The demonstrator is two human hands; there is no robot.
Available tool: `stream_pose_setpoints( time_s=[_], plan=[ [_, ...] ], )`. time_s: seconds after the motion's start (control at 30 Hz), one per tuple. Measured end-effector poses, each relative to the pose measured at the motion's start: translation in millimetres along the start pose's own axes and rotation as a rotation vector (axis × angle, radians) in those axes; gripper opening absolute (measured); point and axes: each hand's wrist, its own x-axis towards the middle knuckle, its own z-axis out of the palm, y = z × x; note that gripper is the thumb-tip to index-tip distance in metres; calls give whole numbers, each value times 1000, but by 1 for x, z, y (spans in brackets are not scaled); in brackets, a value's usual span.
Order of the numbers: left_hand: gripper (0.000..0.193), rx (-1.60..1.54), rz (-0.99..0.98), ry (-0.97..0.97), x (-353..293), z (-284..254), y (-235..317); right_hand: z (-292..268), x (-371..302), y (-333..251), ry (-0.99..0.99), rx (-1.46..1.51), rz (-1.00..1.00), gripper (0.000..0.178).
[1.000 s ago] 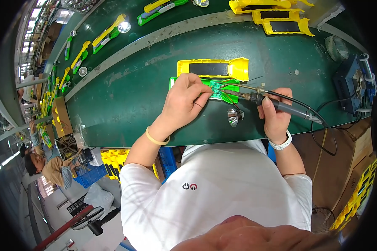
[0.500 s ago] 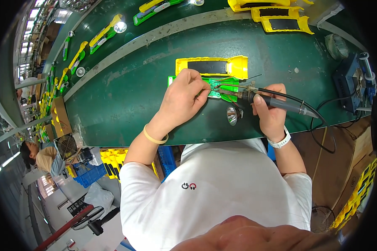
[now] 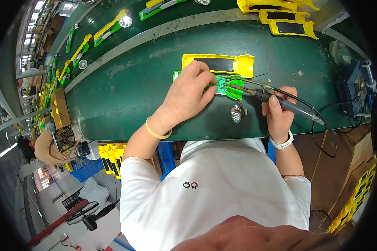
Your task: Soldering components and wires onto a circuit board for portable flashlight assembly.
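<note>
My left hand is over a green lamp housing, its thumb and fingers pinched together at the circuit board. Whatever the pinch holds is hidden. In my right hand is a grey-handled soldering iron with a thin solder feed tube fixed along it. Its tip points left, close to the board's right part; contact cannot be made out. Thin wires run from the board to a round silver reflector on the bench. Just behind the housing lies a yellow shell with a black panel.
A blue soldering station stands at the right, its cable looping near my right wrist. Yellow shells are stacked at the far right. Beyond a pale divider strip lie several yellow-green lamps. Another person sits at the left.
The soldering iron and my right hand have shifted slightly right, the tip drawn back a little from the board. My left hand keeps its pinch there. The whole view has shifted slightly.
</note>
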Motion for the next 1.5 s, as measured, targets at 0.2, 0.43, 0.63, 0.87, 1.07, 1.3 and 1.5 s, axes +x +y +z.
stream_pose_setpoints(
  time_s=[0.2, 0.43, 0.63, 0.87, 1.07, 1.3, 1.5],
  plan=[
    [18, 267, -279, -85, -28, -33, 9, -2, 2, -1, 12, 20, 5, 26],
    [17, -88, 116, 40, -14, -5, -7, -7, -1, -4, -3, -5, -19, 26],
    [20, 146, 371, 61, -12, 10, -17, -6, 2, -3, 16, -62, 19, 26],
    [21, 281, 440, -15, -2, 5, -4, -10, 4, 2, -68, -112, 22, 23],
    [21, 311, 394, -71, -4, 8, -1, -8, 7, 4, -69, -69, 74, 23],
    [28, 354, 426, -94, -2, 9, 0, -13, 12, -4, 140, 189, -82, 20],
    [26, 305, 407, -106, 0, 9, -3, -10, 45, -11, 63, 380, 68, 39]
  ],
)
